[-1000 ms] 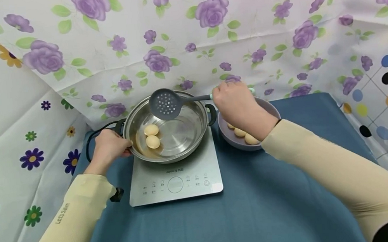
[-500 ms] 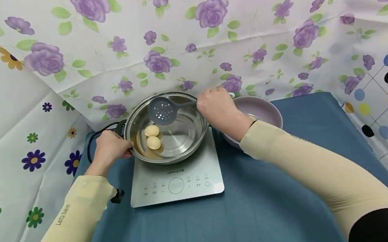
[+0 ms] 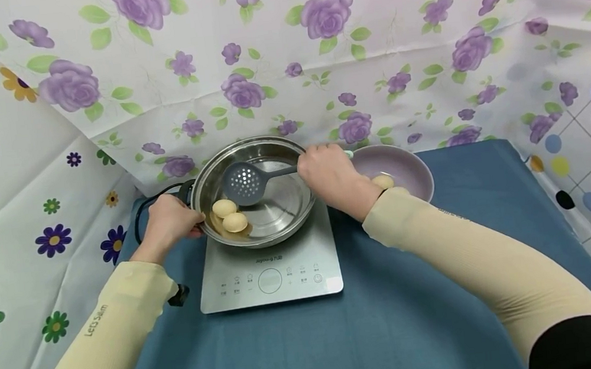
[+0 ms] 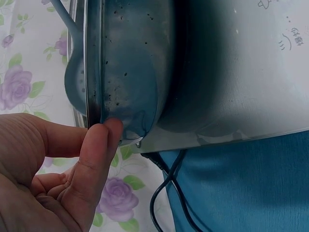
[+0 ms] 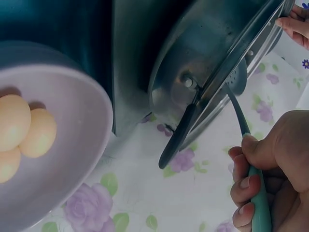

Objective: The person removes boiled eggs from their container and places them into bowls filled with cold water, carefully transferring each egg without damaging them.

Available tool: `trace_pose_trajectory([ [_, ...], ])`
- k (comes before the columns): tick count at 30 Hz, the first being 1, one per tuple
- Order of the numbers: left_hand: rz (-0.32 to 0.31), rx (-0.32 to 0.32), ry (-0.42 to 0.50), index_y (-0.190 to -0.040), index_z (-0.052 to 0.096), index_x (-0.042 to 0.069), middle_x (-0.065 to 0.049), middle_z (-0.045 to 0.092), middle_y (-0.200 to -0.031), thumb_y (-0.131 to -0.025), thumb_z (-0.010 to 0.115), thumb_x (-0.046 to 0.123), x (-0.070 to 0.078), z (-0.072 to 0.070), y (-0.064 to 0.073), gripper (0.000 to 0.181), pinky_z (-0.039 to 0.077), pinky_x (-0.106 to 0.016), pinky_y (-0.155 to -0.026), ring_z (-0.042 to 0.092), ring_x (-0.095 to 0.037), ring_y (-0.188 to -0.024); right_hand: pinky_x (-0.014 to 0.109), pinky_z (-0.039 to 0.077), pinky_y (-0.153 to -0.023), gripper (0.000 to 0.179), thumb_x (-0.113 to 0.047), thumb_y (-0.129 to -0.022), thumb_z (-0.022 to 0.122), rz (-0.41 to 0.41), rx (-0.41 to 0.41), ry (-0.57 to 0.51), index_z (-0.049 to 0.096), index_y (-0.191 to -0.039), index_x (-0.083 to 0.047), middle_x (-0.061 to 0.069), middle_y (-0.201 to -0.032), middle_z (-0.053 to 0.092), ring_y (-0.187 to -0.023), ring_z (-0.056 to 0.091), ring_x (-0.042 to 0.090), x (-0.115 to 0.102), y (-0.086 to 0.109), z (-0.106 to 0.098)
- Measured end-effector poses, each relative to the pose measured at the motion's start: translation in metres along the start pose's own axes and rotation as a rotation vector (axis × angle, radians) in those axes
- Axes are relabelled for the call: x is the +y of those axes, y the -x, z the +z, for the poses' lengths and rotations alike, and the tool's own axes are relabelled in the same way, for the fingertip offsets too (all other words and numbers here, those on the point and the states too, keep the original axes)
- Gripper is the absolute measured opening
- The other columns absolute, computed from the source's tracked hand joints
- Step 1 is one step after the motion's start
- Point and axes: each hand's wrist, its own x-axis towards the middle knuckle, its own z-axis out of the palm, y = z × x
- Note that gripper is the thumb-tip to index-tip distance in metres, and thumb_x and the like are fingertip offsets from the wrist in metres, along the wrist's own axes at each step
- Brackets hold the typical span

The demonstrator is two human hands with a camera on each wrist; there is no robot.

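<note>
My left hand (image 3: 171, 223) pinches the rim of a steel pot (image 3: 284, 233) at its left side; thumb and fingertips meet on that rim in the left wrist view. Curled around the green handle (image 5: 260, 205) of a grey slotted skimmer (image 3: 244, 183), my right hand (image 3: 333, 175) is over the pot's right edge. The skimmer's perforated head is inside the pot, right beside two pale brown eggs, the rear egg (image 3: 224, 208) and the front egg (image 3: 235, 222). Both eggs lie at the pot's left side.
The pot stands on a white induction cooker (image 3: 271, 294), with a black cable (image 4: 176, 193) behind on the left. To its right is a lilac bowl (image 3: 414, 173) holding eggs (image 5: 38, 133). A blue cloth (image 3: 395, 329) covers the table; a flowered sheet (image 3: 283, 61) hangs behind.
My right hand has moved left, and the skimmer head has come down toward the eggs. The rear egg has shifted slightly left. My left hand stays on the rim.
</note>
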Motion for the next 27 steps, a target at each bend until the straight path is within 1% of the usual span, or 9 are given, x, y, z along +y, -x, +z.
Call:
trace_pose_trajectory([
  [6,0.003,-0.012,0.025,-0.080,0.072,0.001,-0.009,0.072,-0.066,-0.082,0.063,0.021,0.002,0.000,0.001,0.021,0.057,-0.038,-0.070,0.070,-0.016,-0.058,0.038,0.052,-0.056,0.016,-0.004,-0.088,0.052,-0.023,-0.034,-0.038,0.063,-0.077,-0.007,0.009,-0.073,0.061,-0.068,0.060,0.023,-0.004,0.002,0.000],
  [12,-0.002,-0.017,0.022,-0.082,0.072,0.002,-0.009,0.072,-0.068,-0.083,0.062,0.021,0.002,-0.001,0.002,0.022,0.056,-0.040,-0.075,0.070,-0.015,-0.059,0.042,0.052,-0.051,0.015,-0.005,-0.087,0.052,-0.040,-0.070,-0.079,0.065,-0.081,-0.007,0.010,-0.076,0.062,-0.069,0.061,0.024,-0.007,0.005,-0.003],
  [16,-0.005,-0.016,0.020,-0.082,0.072,0.003,-0.008,0.072,-0.068,-0.083,0.062,0.022,0.002,-0.001,0.002,0.022,0.056,-0.041,-0.075,0.070,-0.015,-0.060,0.043,0.051,-0.049,0.015,-0.006,-0.087,0.052,-0.046,-0.090,-0.104,0.064,-0.079,-0.008,0.010,-0.076,0.062,-0.067,0.061,0.025,-0.009,0.007,-0.006],
  [22,0.004,-0.013,0.026,-0.081,0.072,0.002,-0.009,0.072,-0.069,-0.083,0.061,0.021,0.001,0.000,0.002,0.022,0.054,-0.044,-0.080,0.070,-0.015,-0.060,0.042,0.051,-0.049,0.016,-0.008,-0.087,0.053,-0.048,-0.169,-0.145,0.062,-0.075,-0.010,0.009,-0.074,0.061,-0.065,0.060,0.025,-0.009,0.011,-0.009],
  [27,0.004,-0.009,0.028,-0.081,0.072,0.002,-0.010,0.072,-0.069,-0.083,0.061,0.021,0.000,0.000,0.002,0.023,0.053,-0.046,-0.084,0.070,-0.015,-0.060,0.042,0.052,-0.052,0.014,-0.009,-0.085,0.054,-0.039,-0.225,-0.183,0.064,-0.076,-0.011,0.009,-0.076,0.063,-0.069,0.061,0.025,-0.007,0.012,-0.010],
])
